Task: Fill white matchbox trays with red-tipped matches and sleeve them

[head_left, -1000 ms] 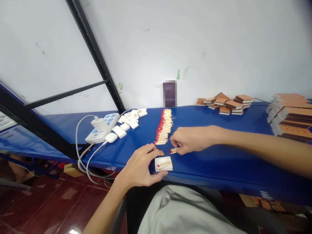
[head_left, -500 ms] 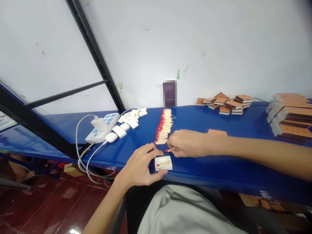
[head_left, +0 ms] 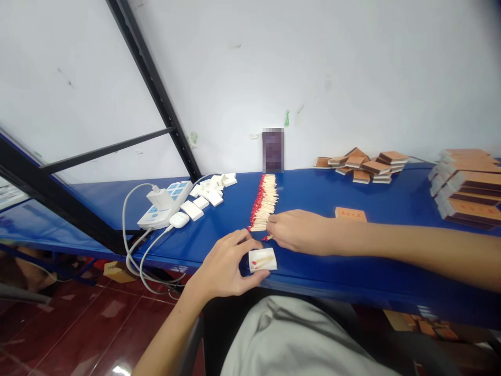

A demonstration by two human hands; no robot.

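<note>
My left hand (head_left: 224,266) pinches a small white matchbox tray (head_left: 262,259) at the blue table's (head_left: 352,261) front edge; a few red-tipped matches lie in the tray. My right hand (head_left: 299,230) rests just right of the tray, fingers closed on a few matches whose red heads peek out at its fingertips. The hand's tips touch the near end of a long row of red-tipped matches (head_left: 264,202) laid out on the table.
A white power strip with plugs and cables (head_left: 162,208) and several white empty trays (head_left: 207,196) lie at the left. One brown matchbox sleeve (head_left: 350,213) lies behind my right forearm. Piles of brown sleeves (head_left: 366,165) and stacked packs (head_left: 467,188) stand at the right.
My right hand slid left and away toward the match row, with matches still in its fingers. The brown sleeve behind the forearm came into view. My left hand stayed on the tray.
</note>
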